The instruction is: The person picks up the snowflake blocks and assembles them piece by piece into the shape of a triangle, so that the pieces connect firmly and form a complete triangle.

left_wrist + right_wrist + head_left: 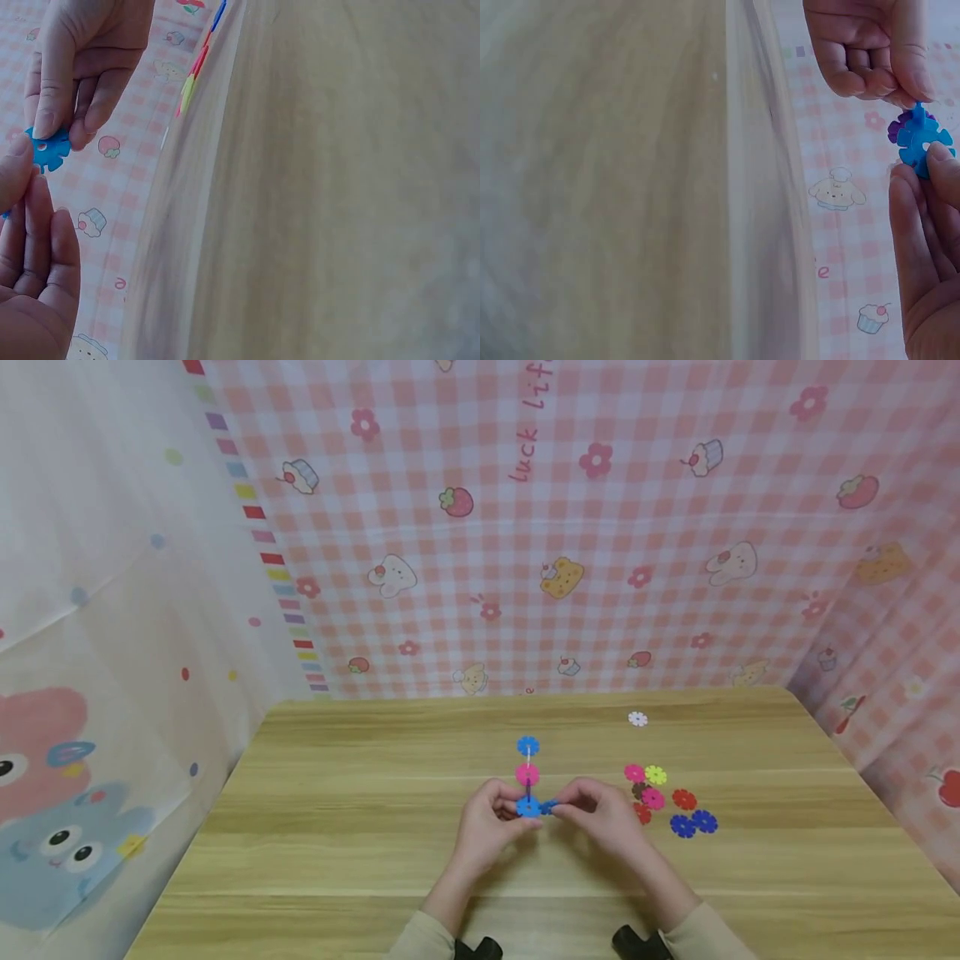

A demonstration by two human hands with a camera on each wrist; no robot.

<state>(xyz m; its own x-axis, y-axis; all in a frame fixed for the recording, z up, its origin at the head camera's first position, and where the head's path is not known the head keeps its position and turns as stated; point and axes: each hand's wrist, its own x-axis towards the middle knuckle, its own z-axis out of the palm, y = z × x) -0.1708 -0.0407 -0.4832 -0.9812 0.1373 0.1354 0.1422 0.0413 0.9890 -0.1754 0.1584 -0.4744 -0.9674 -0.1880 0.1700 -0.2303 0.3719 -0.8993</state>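
In the head view, my left hand pinches the light blue notched plastic disc at the near end of a joined row of snowflake discs. Beyond it in the row come a purple disc seen edge-on, a pink disc, a thin white disc and another light blue disc. My right hand holds a separate-looking blue disc between thumb and fingers, its edge right at the near disc's right side. Fingertips of both hands nearly meet there.
Loose discs lie to the right of my hands: pink, yellow, brown, red and dark blue. A white disc lies farther back. The wooden table ends at a pink checked cloth.
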